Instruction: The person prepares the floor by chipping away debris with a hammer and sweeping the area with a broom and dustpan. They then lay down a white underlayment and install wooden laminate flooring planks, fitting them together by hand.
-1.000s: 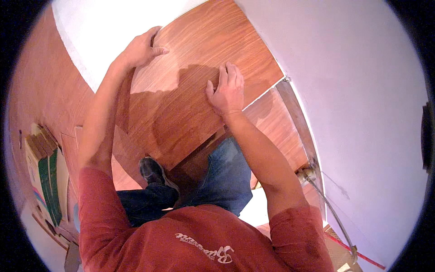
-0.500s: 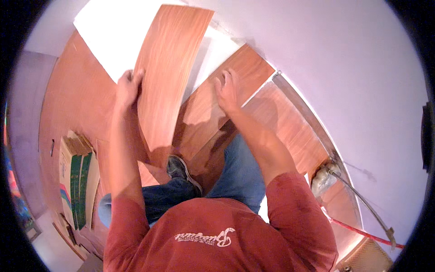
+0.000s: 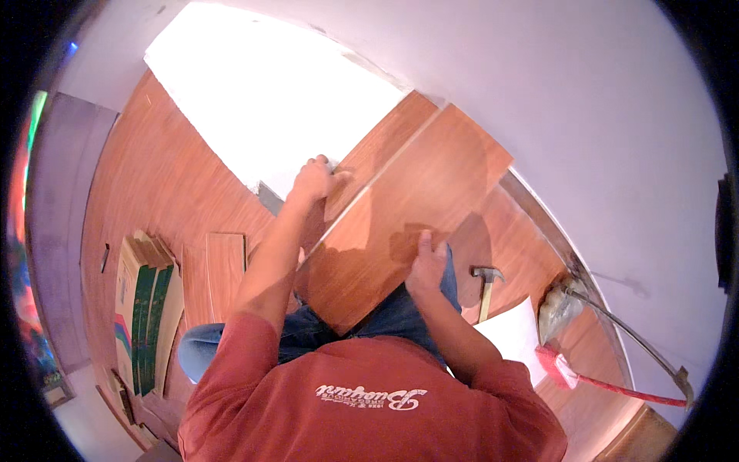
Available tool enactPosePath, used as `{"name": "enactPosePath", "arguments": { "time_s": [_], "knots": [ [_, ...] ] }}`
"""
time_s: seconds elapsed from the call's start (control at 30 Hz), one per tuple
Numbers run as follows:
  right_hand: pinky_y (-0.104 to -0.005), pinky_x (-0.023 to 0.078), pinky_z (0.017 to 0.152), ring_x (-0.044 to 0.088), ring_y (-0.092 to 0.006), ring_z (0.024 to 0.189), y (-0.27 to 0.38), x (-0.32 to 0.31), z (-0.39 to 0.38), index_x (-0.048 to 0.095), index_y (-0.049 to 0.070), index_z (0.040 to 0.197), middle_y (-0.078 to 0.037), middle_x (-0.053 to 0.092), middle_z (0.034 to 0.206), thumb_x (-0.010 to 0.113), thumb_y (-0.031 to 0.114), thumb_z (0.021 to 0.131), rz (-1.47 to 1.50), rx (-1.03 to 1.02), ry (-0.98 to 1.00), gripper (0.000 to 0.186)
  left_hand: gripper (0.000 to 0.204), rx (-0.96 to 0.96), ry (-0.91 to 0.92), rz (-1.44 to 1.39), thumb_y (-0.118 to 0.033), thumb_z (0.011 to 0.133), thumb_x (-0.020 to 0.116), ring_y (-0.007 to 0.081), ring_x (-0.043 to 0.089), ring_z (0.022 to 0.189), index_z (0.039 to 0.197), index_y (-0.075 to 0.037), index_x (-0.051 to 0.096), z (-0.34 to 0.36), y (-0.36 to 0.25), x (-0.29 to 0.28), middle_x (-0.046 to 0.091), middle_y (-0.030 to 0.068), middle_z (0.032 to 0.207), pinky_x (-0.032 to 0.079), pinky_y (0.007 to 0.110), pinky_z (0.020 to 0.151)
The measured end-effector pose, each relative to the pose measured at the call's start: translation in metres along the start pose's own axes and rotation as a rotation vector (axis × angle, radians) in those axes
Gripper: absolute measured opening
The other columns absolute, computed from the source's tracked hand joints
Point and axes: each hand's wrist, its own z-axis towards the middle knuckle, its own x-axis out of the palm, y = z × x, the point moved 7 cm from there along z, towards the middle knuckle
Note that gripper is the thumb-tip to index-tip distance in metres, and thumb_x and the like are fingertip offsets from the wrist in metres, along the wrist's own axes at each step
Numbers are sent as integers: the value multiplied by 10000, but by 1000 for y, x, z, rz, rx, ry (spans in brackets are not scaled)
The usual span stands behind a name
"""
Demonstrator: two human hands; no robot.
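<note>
A loose wood-look floor plank (image 3: 408, 208) slants across the middle, from over my lap toward the wall at the upper right. My right hand (image 3: 427, 268) grips its right edge, thumb on top; the fingers beneath are hidden. Beyond its left edge, my left hand (image 3: 314, 180) holds nothing, with thumb and fingers apart. The fingertips rest at the end of another plank (image 3: 385, 142), where it meets the bright white underlay (image 3: 262, 92). The loose plank partly covers my legs (image 3: 440, 308).
Green-edged cartons (image 3: 142, 316) stand at the left, near a short plank piece (image 3: 226, 262). At the right lie a claw hammer (image 3: 486, 289), a white sheet (image 3: 512, 331), a clear plastic bag (image 3: 560, 308) by a grey rod, and a red-and-white brush-like object (image 3: 557, 366). A pale wall (image 3: 600, 131) curves beyond.
The loose plank has swung right and down across my lap. My left hand has let go of it and moved right; my right hand has come down and taken its right edge.
</note>
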Motion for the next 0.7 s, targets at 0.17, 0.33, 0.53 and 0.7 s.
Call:
{"name": "enactPosePath", "arguments": {
  "time_s": [0.17, 0.33, 0.53, 0.7],
  "knots": [
    [-396, 553, 984, 639, -240, 1151, 11, -42, 15, 469, 35, 1470, -123, 624, 1319, 581, 297, 1089, 221, -92, 110, 476, 1010, -20, 71, 214, -611, 710, 893, 429, 642, 1216, 1349, 71, 511, 12, -14, 15, 611, 305, 1341, 543, 485, 1024],
    [-395, 553, 972, 639, -232, 1147, 21, -62, 19, 483, 61, 1456, -98, 636, 1293, 554, 274, 1099, 195, -20, -13, 422, 958, 8, 46, 185, -553, 685, 934, 423, 670, 1171, 1272, 104, 557, 26, -4, 28, 658, 317, 1261, 554, 475, 994],
    [-392, 554, 958, 640, -226, 1123, 17, -57, 19, 487, 69, 1461, -81, 639, 1300, 555, 264, 1099, 239, 62, -52, 417, 697, 75, 291, -19, -572, 855, 801, 453, 698, 1035, 1037, 91, 686, 64, 28, 51, 721, 325, 1044, 544, 472, 915],
    [-385, 559, 949, 641, -224, 1117, 10, -61, 21, 493, 44, 1453, -94, 636, 1311, 569, 252, 1094, 197, 69, -84, 422, 561, 99, -6, -269, -493, 1026, 606, 455, 696, 962, 978, 58, 702, 38, 20, 29, 720, 310, 966, 530, 491, 870]
  ]
}}
